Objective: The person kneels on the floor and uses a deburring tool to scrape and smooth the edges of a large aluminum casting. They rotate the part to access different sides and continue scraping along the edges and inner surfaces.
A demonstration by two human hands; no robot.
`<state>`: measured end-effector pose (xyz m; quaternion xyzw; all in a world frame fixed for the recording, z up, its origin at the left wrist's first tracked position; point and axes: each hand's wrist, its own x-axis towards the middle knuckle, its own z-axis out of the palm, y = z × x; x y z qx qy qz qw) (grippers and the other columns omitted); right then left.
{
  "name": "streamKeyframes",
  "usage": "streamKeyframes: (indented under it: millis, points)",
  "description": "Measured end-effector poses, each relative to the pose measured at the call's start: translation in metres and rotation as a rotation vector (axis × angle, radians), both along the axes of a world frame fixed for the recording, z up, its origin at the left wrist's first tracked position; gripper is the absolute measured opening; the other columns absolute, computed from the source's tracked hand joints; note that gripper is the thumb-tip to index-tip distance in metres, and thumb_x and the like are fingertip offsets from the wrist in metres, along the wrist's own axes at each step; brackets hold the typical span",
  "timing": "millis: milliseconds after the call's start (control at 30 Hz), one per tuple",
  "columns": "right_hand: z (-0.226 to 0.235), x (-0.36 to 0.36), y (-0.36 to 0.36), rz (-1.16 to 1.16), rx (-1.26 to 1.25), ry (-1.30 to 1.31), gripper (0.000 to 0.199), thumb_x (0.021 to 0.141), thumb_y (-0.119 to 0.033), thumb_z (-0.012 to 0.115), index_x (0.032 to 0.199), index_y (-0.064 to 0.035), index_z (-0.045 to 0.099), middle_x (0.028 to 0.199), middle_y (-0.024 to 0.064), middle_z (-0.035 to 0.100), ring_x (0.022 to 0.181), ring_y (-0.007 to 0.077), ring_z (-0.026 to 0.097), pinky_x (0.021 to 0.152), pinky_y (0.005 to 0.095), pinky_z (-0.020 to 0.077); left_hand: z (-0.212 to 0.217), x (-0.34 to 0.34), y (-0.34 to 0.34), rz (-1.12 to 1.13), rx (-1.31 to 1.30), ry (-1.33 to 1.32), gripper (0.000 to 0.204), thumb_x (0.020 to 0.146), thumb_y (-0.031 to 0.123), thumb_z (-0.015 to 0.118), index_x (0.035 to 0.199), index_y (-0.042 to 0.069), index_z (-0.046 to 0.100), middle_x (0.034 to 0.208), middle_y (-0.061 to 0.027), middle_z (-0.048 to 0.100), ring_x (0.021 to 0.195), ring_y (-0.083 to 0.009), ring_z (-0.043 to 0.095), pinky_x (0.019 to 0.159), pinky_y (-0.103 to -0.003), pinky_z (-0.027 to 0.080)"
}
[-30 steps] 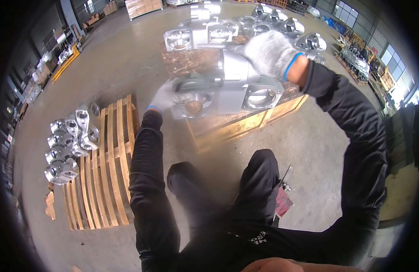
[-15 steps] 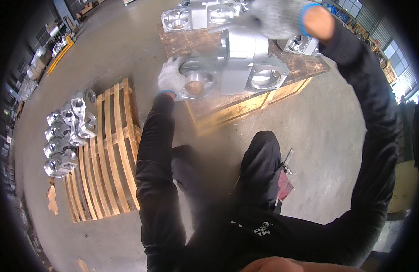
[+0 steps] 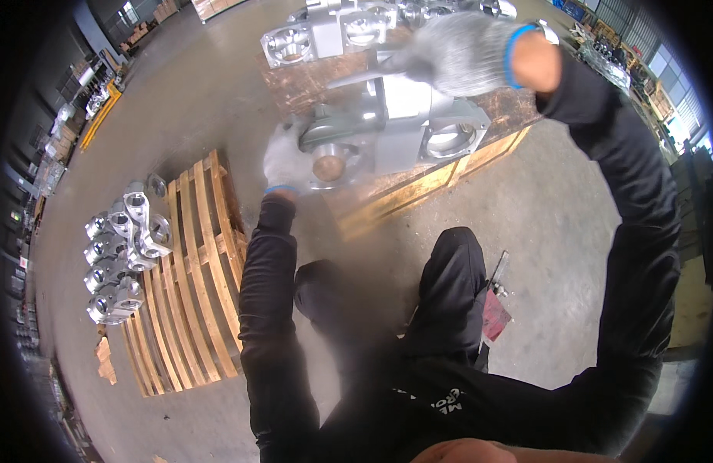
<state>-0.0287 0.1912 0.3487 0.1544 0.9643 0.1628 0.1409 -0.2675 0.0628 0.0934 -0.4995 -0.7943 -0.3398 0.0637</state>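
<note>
A large silver-grey metal casting (image 3: 399,147) with round bores lies on the near side of a wooden-topped crate. My left hand (image 3: 285,158), in a pale work glove, grips the casting's left edge beside its round opening. Above the casting's far side, my gloved right hand (image 3: 468,58) is closed around a slim grey tool (image 3: 364,77) with a long tapered blade. The blade points left across the far side of the casting; motion blur hides its exact kind. Whether the blade touches metal I cannot tell.
More castings (image 3: 326,35) stand along the far side of the crate top (image 3: 314,81). To the left, a slatted wooden pallet (image 3: 206,262) sits on the floor, with several smaller castings (image 3: 113,262) along its left side. A red cloth-like item (image 3: 495,316) lies by my right leg.
My right hand has moved down and left with the tool, and its blade shows more clearly. My left hand stays on the casting's edge. The whole view has shifted slightly.
</note>
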Motion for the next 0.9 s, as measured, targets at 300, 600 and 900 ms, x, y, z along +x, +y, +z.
streamKeyframes:
  millis: [300,600,900]
  points:
    - [-0.060,0.037,0.060,0.372,0.040,0.443,0.028,0.105,-0.023,0.060,0.119,-0.0029,0.074,0.088,0.0210,0.074,0.080,0.0361,0.073,0.073,0.0463,0.0587,0.015,-0.015,-0.012,-0.099,-0.043,0.060,0.062,0.086,0.021,0.080,0.144,0.013,0.062,0.138,-0.0218,0.064,0.125,-0.0376,0.065,0.104,-0.046,0.053]
    - [-0.041,0.022,0.042,0.038,-0.086,0.262,0.042,0.110,-0.018,0.051,0.151,-0.0175,0.058,0.116,0.0166,0.074,0.100,0.0275,0.073,0.097,0.0405,0.0595,0.152,0.007,0.047,-0.305,0.278,0.069,0.055,0.101,0.043,0.067,0.143,0.007,0.064,0.142,-0.0153,0.067,0.128,-0.0312,0.066,0.112,-0.039,0.047]
    - [-0.038,0.035,0.030,0.206,-0.251,0.378,0.054,0.100,-0.009,0.056,0.152,-0.0252,0.059,0.113,0.0194,0.075,0.099,0.0332,0.072,0.092,0.0442,0.0588,0.149,0.015,0.093,-0.601,0.007,-0.169,0.046,0.099,0.041,0.073,0.133,0.011,0.074,0.122,-0.0113,0.078,0.109,-0.0206,0.072,0.098,-0.033,0.054]
